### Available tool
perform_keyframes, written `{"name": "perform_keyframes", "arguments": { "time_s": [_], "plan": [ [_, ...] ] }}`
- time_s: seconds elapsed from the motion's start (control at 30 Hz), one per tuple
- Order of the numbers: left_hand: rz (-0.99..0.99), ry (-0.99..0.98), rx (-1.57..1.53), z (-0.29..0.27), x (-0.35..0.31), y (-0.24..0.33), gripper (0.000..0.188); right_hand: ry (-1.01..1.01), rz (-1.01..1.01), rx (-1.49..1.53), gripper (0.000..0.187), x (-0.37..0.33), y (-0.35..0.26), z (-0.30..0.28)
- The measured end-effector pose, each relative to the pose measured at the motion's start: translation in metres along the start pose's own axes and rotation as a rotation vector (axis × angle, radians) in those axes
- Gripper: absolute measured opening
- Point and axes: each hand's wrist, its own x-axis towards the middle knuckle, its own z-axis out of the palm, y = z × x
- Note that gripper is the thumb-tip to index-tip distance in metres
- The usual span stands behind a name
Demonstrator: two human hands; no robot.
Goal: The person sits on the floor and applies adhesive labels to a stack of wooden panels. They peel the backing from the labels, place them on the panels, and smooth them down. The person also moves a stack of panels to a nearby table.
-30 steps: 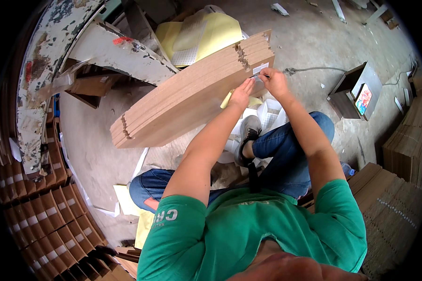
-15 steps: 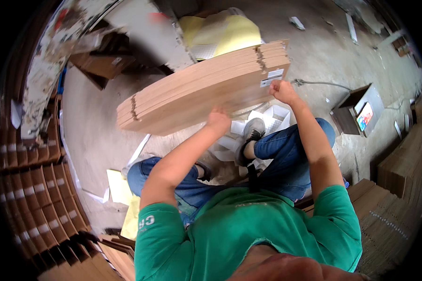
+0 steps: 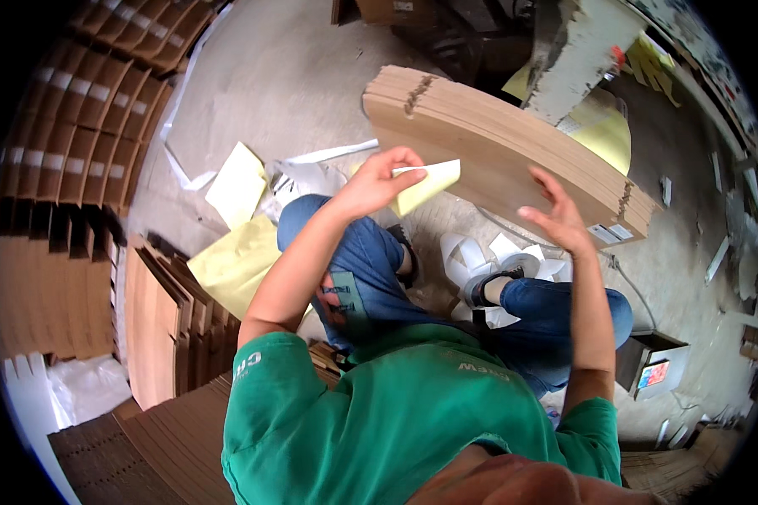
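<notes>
My left hand (image 3: 377, 183) pinches a folded yellow-and-white sheet of paper (image 3: 428, 190) between thumb and fingers. The sheet is in front of a bundle of flat cardboard (image 3: 488, 160), which stands on its long edge and is bound near both ends. My right hand (image 3: 557, 212) is open with fingers spread, close to the bundle's right part and holding nothing. Two small white labels (image 3: 611, 233) sit side by side at the bundle's lower right corner.
Crumpled white paper strips (image 3: 472, 257) lie around my foot. Yellow sheets (image 3: 237, 181) are on the floor at left. Stacked cardboard (image 3: 84, 118) fills the left side. A small box (image 3: 651, 370) with a colourful picture stands at right. A chipped pale panel (image 3: 577, 71) rises behind the bundle.
The view has turned, so the bundle appears tilted the other way. My right hand has come away from the labels and opened. My left hand has left the bundle and now holds the folded sheet.
</notes>
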Motion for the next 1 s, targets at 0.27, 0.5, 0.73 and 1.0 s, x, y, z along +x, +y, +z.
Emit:
{"name": "perform_keyframes", "arguments": {
  "time_s": [0.27,0.5,0.73,1.0],
  "plan": [
    [-0.033,0.098,-0.621,-0.029,0.008,0.002,0.009,-0.449,0.210,0.699,0.045,0.045,-0.073,0.084],
    [0.017,0.460,-0.777,-0.074,0.024,-0.022,0.015,-0.388,0.356,0.804,0.025,0.061,-0.102,0.106],
    [0.088,0.498,-0.602,-0.109,0.017,-0.025,0.021,-0.428,0.317,0.652,0.030,0.072,-0.118,0.110],
    [-0.286,0.693,0.440,-0.174,-0.045,-0.183,0.046,-0.232,0.345,0.279,0.027,0.059,-0.081,0.095]
  ]
}}
